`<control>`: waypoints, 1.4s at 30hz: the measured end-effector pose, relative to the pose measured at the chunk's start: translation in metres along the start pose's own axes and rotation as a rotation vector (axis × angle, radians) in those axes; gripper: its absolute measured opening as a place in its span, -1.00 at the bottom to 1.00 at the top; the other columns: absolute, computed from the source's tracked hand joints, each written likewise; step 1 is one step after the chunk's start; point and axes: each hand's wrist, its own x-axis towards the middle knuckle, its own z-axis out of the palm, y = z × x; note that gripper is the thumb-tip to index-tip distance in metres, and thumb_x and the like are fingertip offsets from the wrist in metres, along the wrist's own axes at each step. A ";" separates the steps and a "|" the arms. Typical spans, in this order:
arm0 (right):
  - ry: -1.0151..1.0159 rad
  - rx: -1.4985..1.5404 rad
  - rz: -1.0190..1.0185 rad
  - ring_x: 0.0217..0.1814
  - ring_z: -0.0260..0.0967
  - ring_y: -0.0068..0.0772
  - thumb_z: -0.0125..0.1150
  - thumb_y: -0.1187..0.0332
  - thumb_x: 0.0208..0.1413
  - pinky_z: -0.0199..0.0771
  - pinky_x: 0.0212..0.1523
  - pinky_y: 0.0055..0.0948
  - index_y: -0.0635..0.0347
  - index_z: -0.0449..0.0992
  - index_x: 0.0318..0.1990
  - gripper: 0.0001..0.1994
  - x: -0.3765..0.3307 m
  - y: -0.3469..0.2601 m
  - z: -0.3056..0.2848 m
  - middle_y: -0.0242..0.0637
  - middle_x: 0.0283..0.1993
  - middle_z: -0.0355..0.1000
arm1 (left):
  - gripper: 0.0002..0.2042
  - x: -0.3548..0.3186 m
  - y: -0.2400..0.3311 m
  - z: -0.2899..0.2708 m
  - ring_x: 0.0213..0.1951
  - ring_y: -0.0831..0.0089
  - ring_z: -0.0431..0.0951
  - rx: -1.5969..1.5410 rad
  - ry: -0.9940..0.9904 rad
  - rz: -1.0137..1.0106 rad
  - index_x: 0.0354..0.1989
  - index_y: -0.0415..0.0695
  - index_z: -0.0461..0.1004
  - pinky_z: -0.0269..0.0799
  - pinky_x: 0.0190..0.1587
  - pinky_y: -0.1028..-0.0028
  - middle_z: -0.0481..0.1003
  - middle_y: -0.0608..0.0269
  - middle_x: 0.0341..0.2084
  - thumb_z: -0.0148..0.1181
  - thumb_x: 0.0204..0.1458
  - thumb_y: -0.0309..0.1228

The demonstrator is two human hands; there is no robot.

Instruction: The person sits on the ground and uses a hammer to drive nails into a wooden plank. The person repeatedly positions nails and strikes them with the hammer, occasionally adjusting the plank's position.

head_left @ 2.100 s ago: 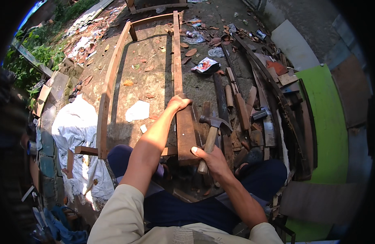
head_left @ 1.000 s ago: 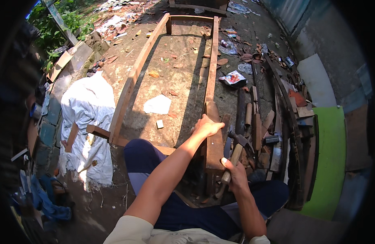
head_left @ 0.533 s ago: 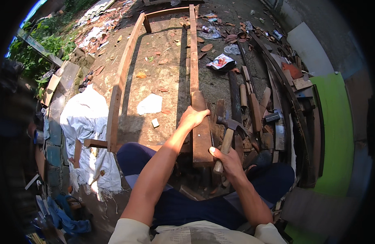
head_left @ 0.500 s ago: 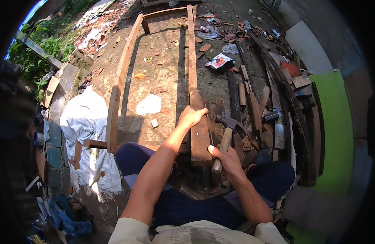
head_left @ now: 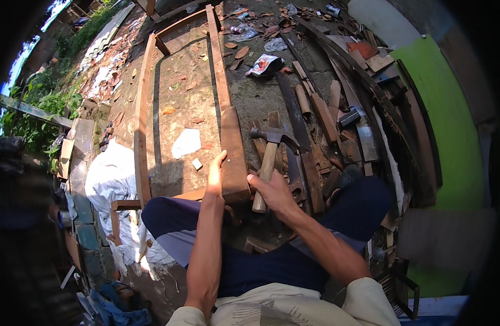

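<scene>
One hammer (head_left: pixel 268 160), one block (head_left: pixel 235 163): the right hand (head_left: pixel 274 191) is clamping its fingers on the hammer; the left hand (head_left: pixel 215 177) is pointing forward along the block's left edge, finger closure undeterminable.

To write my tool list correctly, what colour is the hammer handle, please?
The hammer handle is pale brown, seen best in the head view.

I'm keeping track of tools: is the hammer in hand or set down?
In hand: the right hand grips the hammer by its wooden handle, with the metal head away from the person.
</scene>
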 end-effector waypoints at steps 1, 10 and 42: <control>0.018 -0.039 -0.015 -0.31 0.44 -0.58 0.27 0.26 0.27 0.49 -0.32 -0.49 0.34 0.45 -0.01 -0.68 -0.001 0.001 0.001 -0.35 -0.26 0.49 | -0.47 0.000 -0.001 -0.001 -0.26 0.03 0.64 -0.005 -0.018 -0.009 0.07 -0.17 0.48 0.62 -0.18 0.03 0.59 -0.08 -0.21 0.02 0.22 0.06; -0.033 0.063 0.007 -0.28 0.53 -0.51 0.40 0.19 0.12 0.61 -0.36 -0.46 0.45 0.45 0.04 -0.50 -0.019 -0.024 0.011 -0.24 -0.21 0.54 | -0.52 0.007 -0.013 -0.019 -0.30 0.01 0.64 -0.177 -0.188 -0.007 0.02 -0.25 0.46 0.60 -0.17 0.06 0.58 -0.09 -0.26 0.07 0.15 -0.06; -0.019 0.061 0.038 -0.15 0.50 -0.49 0.32 0.22 0.22 0.54 -0.16 -0.42 0.30 0.43 0.14 -0.56 -0.013 -0.022 0.006 -0.30 -0.06 0.52 | -0.01 -0.049 -0.064 -0.004 0.21 0.11 0.46 0.561 0.077 0.619 0.43 -0.58 -0.13 0.32 0.27 0.33 0.39 -0.37 0.17 0.22 0.13 -0.01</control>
